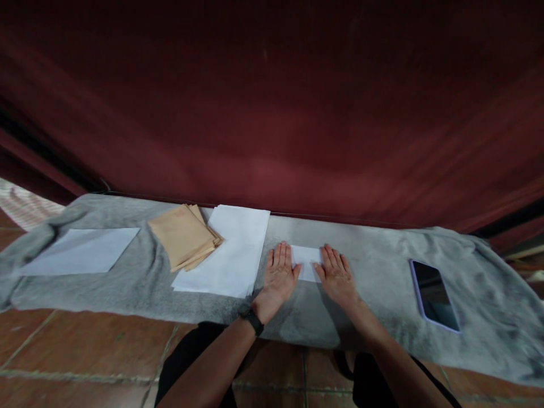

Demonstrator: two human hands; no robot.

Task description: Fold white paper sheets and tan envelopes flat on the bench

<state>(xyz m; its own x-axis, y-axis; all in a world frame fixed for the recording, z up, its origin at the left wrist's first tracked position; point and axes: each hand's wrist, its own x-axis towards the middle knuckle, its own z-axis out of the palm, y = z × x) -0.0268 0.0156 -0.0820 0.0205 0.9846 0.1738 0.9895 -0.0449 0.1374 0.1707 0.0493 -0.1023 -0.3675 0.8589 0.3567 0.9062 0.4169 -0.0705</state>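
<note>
Head view: folded paper (306,262) lies flat between left hand (280,274) and right hand (337,274).

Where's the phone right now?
Head view, right side: the phone lies screen up on the grey cloth, apart from and to the right of the right hand, which rests on the small white paper.

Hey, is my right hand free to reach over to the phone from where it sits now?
Probably yes. The right hand lies flat and open on the small white paper, holding nothing, and the phone lies on the same side on the grey cloth, with only bare cloth between them.
</note>
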